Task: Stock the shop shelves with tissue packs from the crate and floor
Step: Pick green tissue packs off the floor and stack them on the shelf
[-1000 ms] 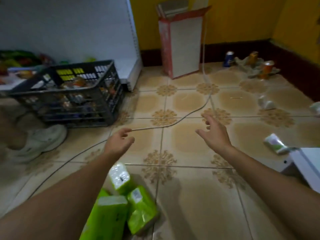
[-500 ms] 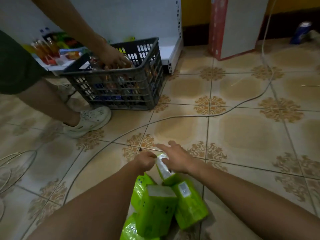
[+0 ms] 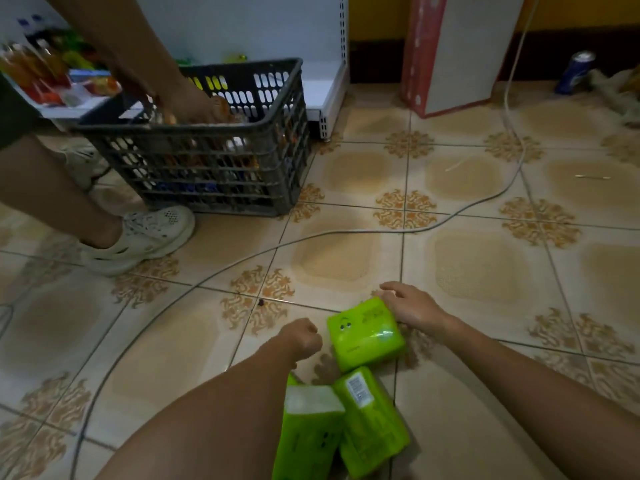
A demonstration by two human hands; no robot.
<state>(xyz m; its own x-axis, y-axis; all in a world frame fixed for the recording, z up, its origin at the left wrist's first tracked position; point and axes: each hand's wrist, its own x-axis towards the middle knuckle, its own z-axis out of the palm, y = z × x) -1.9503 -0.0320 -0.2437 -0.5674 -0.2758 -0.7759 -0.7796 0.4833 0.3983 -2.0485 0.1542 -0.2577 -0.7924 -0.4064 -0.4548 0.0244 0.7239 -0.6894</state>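
**Closing on the nearest tissue pack, right hand first**

Crouching over the tiled floor (image 3: 485,271), with the black plastic crate (image 3: 221,174) standing well apart to the far left and another person's hand (image 3: 194,105) dipping into it. Looking down at three green tissue packs bunched close to the body: two lying side by side nearest, one (image 3: 311,434) on the left and one (image 3: 374,427) on the right, long axes running away from the body, and a third, the front tissue pack (image 3: 363,337), lying just beyond them, printed face up and turned a little askew. Showing nearly square from here, so not giving away its long axis.

Sitting between both hands, that front pack. Touching its far right corner with the right hand (image 3: 412,308), fingers loosely extended rather than clamped; not showing whether the thumb is hooking under the edge. Hovering just beside its left edge with the left hand (image 3: 303,337), curled into a fist, not touching the pack and apparently holding nothing. Judging the right hand better placed to lift, needing only to wrap round that corner.
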